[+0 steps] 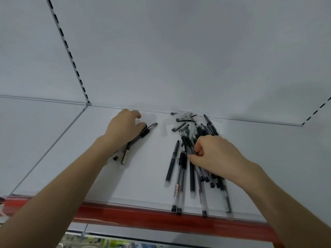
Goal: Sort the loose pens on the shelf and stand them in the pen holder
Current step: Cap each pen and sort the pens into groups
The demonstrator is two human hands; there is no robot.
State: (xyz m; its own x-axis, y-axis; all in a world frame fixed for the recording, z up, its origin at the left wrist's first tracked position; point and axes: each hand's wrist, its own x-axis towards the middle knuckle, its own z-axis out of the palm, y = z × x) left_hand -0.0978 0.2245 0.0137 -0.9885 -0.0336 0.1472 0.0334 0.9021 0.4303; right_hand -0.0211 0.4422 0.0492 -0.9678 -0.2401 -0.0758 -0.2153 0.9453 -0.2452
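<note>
Many loose pens (pixel 172 161): slim round sticks of clear and black plastic with black caps and dark grip sleeves. They are heaped crisscross on the right half of the shelf, from its far edge to its near lip. One carries a red-printed label.
Small bunch of pens (pixel 144 133): a few of the same black and clear plastic sticks, lying slantwise on the far left of the shelf, well apart from the heap.
Small black piece (pixel 115 158): lies just beside the bunch's near end.
Left hand (pixel 123 126): palm down, fingers curled over the far end of the small bunch, gripping it.
Right hand (pixel 215 154): knuckles up, fingers and thumb curled round several pens in the middle of the heap.
White shelf (pixel 152 176): flat, smooth and matt.
Red strip (pixel 143 218): a glossy band along the shelf's near edge.
White back panel (pixel 179 59): a smooth sheet with a slotted upright (pixel 71 58) at far left.
</note>
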